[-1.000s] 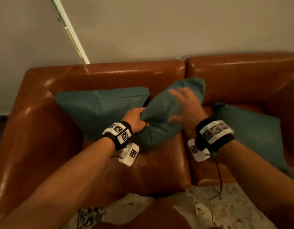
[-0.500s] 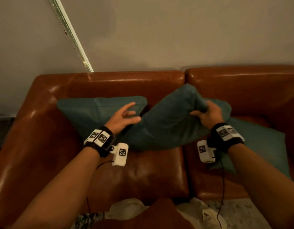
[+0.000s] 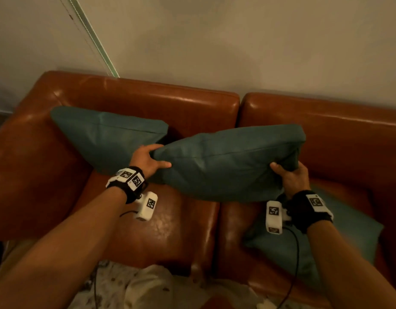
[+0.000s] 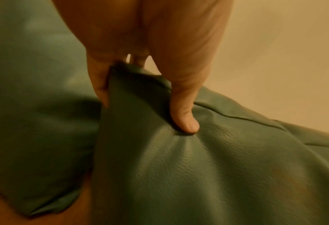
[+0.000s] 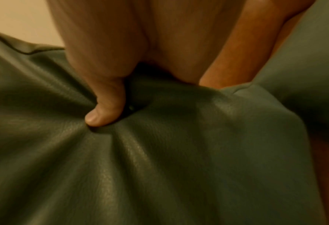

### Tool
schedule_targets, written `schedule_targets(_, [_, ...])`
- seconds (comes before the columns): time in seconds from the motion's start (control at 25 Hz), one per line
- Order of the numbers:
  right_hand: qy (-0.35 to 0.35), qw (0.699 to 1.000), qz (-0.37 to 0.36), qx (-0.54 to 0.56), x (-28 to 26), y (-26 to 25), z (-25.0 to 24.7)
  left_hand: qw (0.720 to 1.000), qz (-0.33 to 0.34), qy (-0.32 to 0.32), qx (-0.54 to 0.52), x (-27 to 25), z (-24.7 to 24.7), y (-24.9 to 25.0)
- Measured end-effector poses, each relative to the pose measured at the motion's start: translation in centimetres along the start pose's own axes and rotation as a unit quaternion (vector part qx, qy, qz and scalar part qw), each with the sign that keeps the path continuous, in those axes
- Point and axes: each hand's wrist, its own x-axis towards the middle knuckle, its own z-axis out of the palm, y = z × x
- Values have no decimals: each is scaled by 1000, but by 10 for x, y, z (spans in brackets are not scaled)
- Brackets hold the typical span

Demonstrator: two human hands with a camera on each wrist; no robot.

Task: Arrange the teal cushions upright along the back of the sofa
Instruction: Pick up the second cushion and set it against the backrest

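I hold the middle teal cushion (image 3: 226,163) by two corners above the sofa seat. My left hand (image 3: 149,158) grips its left corner, thumb on the front face (image 4: 186,120). My right hand (image 3: 291,175) grips its right corner, thumb pressed into the cover (image 5: 102,112). A second teal cushion (image 3: 108,137) leans against the sofa back (image 3: 170,97) at the left, also seen in the left wrist view (image 4: 34,106). A third teal cushion (image 3: 348,237) lies flat on the right seat, partly hidden by my right forearm.
The brown leather sofa has a broad left armrest (image 3: 25,175) and a seam between its two seats (image 3: 217,230). A plain wall (image 3: 237,41) rises right behind it. A pale patterned rug (image 3: 130,286) lies in front.
The middle cushion has been lifted and turned level across the seam. My left hand went from open near its corner to gripping it; my right hand slid further right along it.
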Motion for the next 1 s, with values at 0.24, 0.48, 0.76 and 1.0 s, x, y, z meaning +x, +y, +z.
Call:
schedule_targets(0.24, [-10,999,44,3,44,25,-31,997,10,50,61,4,23,44])
schedule_targets(0.48, [-14,998,65,21,69,44,-25,993,55,88,53,40,21,63])
schedule_targets(0.76, [71,960,267,-33,73,124,-40,996,25,89,1,40,79,24])
schedule_targets(1.0, [48,917,375,128,58,158,9,905,-281,-85,-308,29,176,-34])
